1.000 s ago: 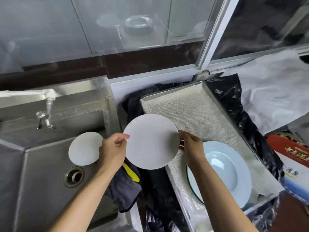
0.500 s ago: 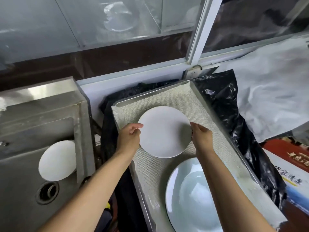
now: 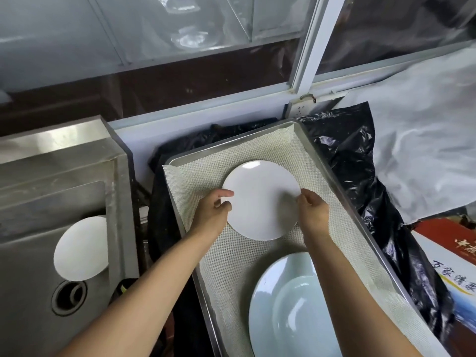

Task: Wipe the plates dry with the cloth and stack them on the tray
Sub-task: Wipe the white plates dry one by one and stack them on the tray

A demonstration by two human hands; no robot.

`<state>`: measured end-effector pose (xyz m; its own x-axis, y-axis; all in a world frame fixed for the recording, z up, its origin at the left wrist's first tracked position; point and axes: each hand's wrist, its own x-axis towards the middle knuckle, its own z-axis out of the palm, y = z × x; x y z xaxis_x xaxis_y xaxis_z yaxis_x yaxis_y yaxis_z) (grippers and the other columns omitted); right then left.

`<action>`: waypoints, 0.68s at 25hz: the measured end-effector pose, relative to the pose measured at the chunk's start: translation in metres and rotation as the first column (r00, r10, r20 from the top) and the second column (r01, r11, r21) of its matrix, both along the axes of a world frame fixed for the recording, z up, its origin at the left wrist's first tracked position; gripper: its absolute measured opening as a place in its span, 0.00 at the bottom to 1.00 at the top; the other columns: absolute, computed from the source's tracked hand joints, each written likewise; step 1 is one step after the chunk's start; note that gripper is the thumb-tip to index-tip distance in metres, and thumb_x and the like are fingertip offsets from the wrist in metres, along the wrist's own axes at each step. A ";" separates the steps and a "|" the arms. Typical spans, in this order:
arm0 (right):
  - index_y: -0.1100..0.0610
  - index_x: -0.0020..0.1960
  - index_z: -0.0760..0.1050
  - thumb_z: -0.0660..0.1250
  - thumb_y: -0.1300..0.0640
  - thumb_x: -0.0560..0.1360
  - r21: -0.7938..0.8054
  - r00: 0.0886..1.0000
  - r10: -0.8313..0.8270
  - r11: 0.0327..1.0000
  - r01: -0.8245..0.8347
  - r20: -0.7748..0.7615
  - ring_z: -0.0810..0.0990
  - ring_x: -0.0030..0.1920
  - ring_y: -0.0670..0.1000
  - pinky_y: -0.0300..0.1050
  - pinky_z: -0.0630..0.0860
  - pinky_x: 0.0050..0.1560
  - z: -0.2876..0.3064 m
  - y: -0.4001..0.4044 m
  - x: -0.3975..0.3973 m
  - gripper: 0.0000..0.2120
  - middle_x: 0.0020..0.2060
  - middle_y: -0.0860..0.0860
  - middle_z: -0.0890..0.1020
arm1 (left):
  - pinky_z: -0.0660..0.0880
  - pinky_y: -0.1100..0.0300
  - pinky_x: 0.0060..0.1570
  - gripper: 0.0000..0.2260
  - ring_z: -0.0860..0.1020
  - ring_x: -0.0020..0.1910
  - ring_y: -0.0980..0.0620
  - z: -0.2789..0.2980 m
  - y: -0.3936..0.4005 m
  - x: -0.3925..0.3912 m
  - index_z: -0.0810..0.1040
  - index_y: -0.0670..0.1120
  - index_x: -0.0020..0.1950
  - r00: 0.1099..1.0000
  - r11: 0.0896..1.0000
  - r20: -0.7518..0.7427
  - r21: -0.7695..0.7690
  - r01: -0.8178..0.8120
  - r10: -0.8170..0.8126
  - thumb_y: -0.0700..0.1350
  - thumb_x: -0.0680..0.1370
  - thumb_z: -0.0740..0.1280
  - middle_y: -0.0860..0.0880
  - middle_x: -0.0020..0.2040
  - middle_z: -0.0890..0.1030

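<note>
White plate [image 3: 260, 199] over tray [image 3: 332, 173], left hand [image 3: 212, 211] and right hand [image 3: 313, 212] fingers clamped on opposite rims

Kitchen, steel sink [image 3: 64, 305], tray [image 3: 342, 186] of plates

red and white printed box [image 3: 453, 256] at the right edge, Chinese characters in gold on red and in blue on white, too blurred and cropped to read reliably

Single head-worn view, looking forward and steeply down, close over tray [image 3: 342, 181] and sink [image 3: 117, 202]
</note>
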<state>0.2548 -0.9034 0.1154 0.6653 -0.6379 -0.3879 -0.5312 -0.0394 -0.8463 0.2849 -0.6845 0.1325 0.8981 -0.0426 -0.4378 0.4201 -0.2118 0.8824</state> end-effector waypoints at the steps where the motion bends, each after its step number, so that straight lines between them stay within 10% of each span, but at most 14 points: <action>1: 0.57 0.55 0.82 0.64 0.61 0.79 -0.054 1.000 0.023 0.998 -0.024 -0.014 0.80 0.48 0.59 0.52 0.76 0.52 0.005 0.004 -0.003 0.10 0.44 0.54 0.82 | 0.77 0.50 0.49 0.18 0.79 0.49 0.48 0.002 0.002 -0.002 0.82 0.59 0.48 1.000 1.000 0.004 0.014 0.028 -0.028 0.35 0.77 0.63 0.44 0.56 0.81; 5: 0.59 0.67 0.79 0.65 0.61 0.80 -0.254 0.990 0.142 0.958 -0.137 0.005 0.80 0.59 0.60 0.55 0.75 0.65 0.024 0.029 -0.018 0.16 0.61 0.59 0.80 | 0.79 0.49 0.39 0.14 0.76 0.41 0.49 0.018 0.009 -0.015 0.81 0.55 0.52 0.993 0.990 0.033 0.096 0.106 -0.110 0.36 0.79 0.63 0.45 0.51 0.82; 11: 0.56 0.63 0.81 0.65 0.64 0.80 -0.246 0.938 0.314 0.930 -0.273 0.148 0.82 0.54 0.53 0.48 0.77 0.58 0.058 0.086 -0.043 0.13 0.57 0.54 0.82 | 0.67 0.64 0.23 0.13 0.72 0.26 0.56 0.051 0.039 -0.047 0.81 0.58 0.54 0.985 0.985 0.121 0.129 0.111 -0.127 0.40 0.80 0.65 0.52 0.42 0.83; 17: 0.51 0.60 0.81 0.64 0.63 0.80 -0.220 0.896 0.396 0.910 -0.353 0.201 0.81 0.48 0.41 0.24 0.70 0.46 0.078 0.148 -0.064 0.13 0.54 0.47 0.83 | 0.75 0.69 0.56 0.17 0.80 0.54 0.60 0.080 0.091 -0.081 0.80 0.63 0.51 0.977 0.991 0.206 0.131 0.030 -0.057 0.38 0.80 0.65 0.65 0.54 0.82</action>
<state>0.1912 -0.7551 0.1935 0.9256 -0.3660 -0.0969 -0.2343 -0.3528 -0.9059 0.2040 -0.5935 0.2123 0.9686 -0.0401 -0.2453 0.2175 -0.3411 0.9145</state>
